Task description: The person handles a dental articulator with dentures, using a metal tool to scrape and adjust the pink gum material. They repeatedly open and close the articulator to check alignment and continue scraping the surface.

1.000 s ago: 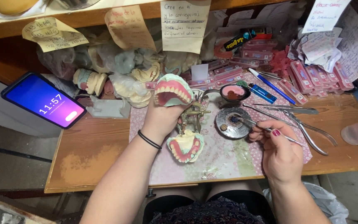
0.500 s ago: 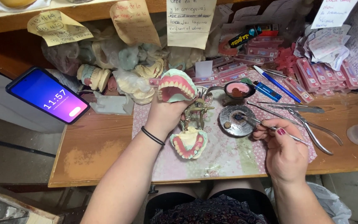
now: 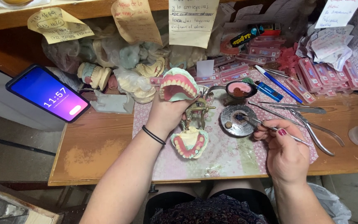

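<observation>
Denture (image 3: 178, 85) upright in gripping left hand (image 3: 165, 115), teeth facing up — slim tool (image 3: 270, 127) pinched by right hand (image 3: 284, 154), tip aimed left at round dish (image 3: 238, 121).

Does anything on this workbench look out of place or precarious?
The phone lies askew with its corner past the table's left edge. The left hand holds false teeth; nothing looks spilled or broken.

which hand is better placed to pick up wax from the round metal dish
Right. The right hand holds the thin metal tool with its tip at the round metal dish. The left hand is busy gripping the upper denture.
</observation>
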